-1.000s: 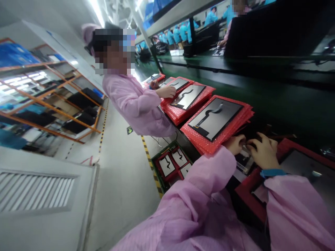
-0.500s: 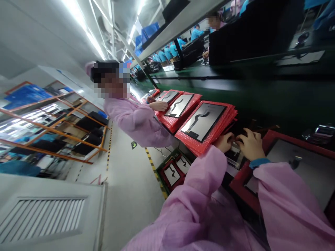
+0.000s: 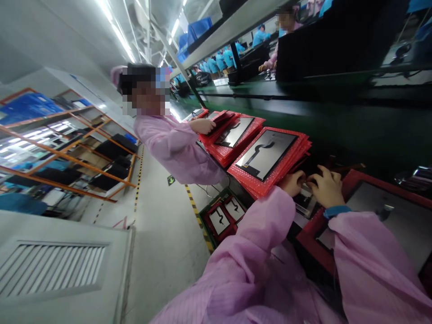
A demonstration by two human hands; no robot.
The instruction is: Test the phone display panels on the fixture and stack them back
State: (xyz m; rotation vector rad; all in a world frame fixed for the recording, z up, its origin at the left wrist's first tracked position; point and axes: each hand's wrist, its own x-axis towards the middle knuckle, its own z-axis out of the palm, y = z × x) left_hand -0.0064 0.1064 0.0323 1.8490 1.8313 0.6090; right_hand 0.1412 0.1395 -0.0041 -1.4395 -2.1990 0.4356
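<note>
My left hand [image 3: 293, 182] and my right hand [image 3: 326, 185] are close together at the bench edge, fingers bent over a small dark part [image 3: 305, 198]. What they grip is hidden. Left of them lies a stack of red bubble-wrap trays [image 3: 251, 182], topped by a grey panel [image 3: 266, 153] with a black flex cable. Under my right forearm lies a red-framed panel [image 3: 388, 211]. Both my sleeves are pink, and the right wrist has a blue cuff.
A co-worker in a pink coat [image 3: 175, 144] stands further along, a hand [image 3: 202, 126] on another red tray stack [image 3: 232, 135]. A green crate [image 3: 221, 216] with panels sits on the floor. A green conveyor [image 3: 354, 121] runs behind. Orange racks [image 3: 67, 157] line the left.
My hands have stayed on the dark part while the view swung a little. The co-worker has tilted up a red tray on the far stack.
</note>
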